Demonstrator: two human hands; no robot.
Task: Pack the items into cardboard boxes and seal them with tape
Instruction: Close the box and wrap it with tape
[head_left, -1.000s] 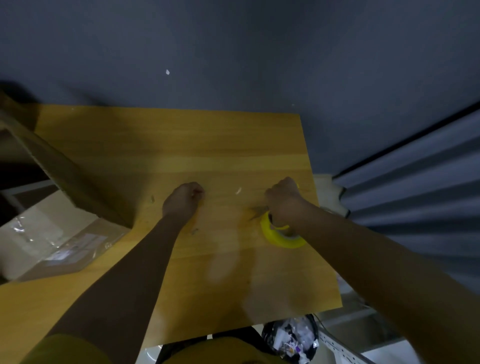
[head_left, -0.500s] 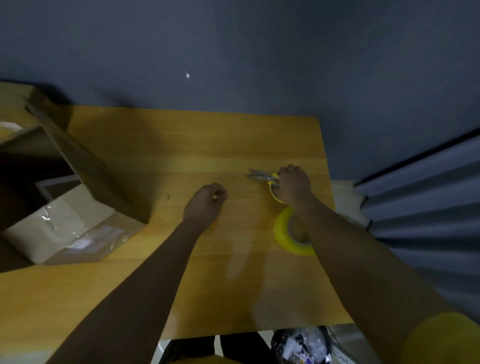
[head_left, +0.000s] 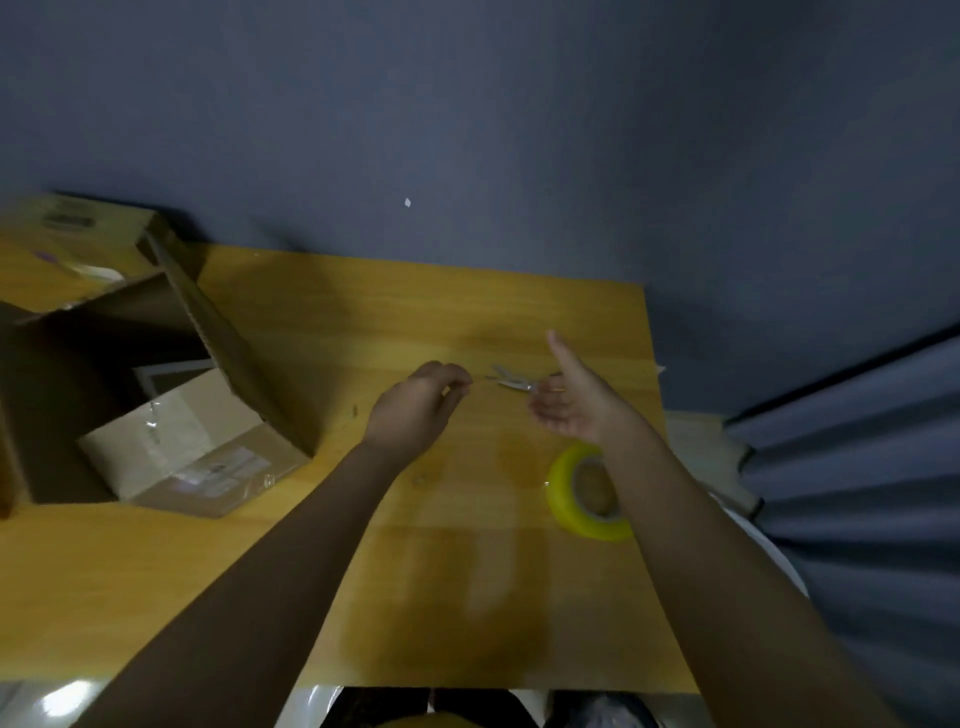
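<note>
Tape (head_left: 566, 493) lies flat by the table's (head_left: 311, 571) right edge, under the right forearm: light, stiff ring, likely best hooked through the core. Right hand (head_left: 569, 405) hangs above it, palm open, thumb up, scissors (head_left: 511, 380) at its fingertips. Left hand (head_left: 415, 408) hovers loosely curled; whether it pinches anything, I cannot tell. Left: open box (head_left: 228, 338), smaller taped carton (head_left: 192, 447) lying inside it.

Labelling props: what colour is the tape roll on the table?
Yellow. The tape roll lies flat by the right forearm; the head view, the only one, shows it.
</note>
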